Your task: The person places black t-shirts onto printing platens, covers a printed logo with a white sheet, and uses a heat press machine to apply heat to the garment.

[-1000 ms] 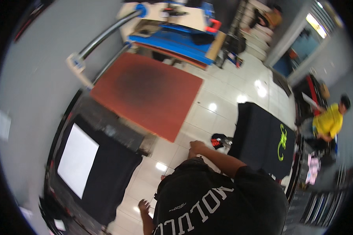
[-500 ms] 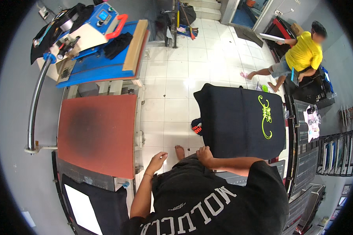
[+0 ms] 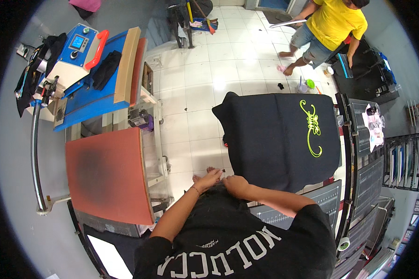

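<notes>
While both hands (image 3: 223,181) meet, black tee (image 3: 279,139) lies w/ print lengthwise.

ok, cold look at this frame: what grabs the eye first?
Probably the neon yellow-green print on the black shirt spread flat right of centre, just beyond the left hand and right hand, which meet at its near hem. Next, the big orange-red pad of the heat press at left, with the blue press head behind it. A person in a yellow shirt stands at top right.
</notes>
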The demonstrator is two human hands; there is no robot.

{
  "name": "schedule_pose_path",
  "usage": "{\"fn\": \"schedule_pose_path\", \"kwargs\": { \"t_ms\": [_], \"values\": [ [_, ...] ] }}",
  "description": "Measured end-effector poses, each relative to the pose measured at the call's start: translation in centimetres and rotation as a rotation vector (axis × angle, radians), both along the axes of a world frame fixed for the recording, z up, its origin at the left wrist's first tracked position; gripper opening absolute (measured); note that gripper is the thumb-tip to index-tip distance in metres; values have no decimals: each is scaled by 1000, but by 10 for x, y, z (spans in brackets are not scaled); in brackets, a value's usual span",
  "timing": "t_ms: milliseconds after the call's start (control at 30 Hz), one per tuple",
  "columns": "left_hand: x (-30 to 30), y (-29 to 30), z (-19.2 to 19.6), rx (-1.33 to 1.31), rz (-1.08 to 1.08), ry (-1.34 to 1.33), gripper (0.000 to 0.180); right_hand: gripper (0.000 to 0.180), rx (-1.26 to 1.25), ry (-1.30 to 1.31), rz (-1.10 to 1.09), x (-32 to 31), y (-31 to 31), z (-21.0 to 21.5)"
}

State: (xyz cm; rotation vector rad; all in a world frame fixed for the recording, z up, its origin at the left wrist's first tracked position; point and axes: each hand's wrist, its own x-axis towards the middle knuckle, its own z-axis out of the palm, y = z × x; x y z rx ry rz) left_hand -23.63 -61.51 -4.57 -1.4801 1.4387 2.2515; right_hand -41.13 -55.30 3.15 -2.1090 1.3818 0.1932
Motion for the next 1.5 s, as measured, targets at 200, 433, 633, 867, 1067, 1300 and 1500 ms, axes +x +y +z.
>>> {"fn": "schedule_pose_path", "kwargs": {
  "t_ms": [200,433,633,867,1067,1300,1500],
  "values": [
    [-68,18,-24,-335,-129,-278,68,17,-60,-480,-469,-33,-46,82],
    [-24,32,-113,-470,99,-19,40,18,-61,-533,-702,-46,-43,98],
    [-2,-5,113,-334,141,151,19,30,-1,-538,-786,-10,-43,101],
    [-25,0,164,-51,471,570,15,36,103,-586,-929,-8,-48,113],
    [-20,12,151,-182,120,322,20,22,58,-581,-977,-15,-47,105],
    [-11,0,172,-215,202,162,25,15,-292,-669,-1041,-18,-43,145],
    [-33,-37,218,-1285,-82,303,21,8,-394,-499,-902,-15,-43,189]
  ]
}}
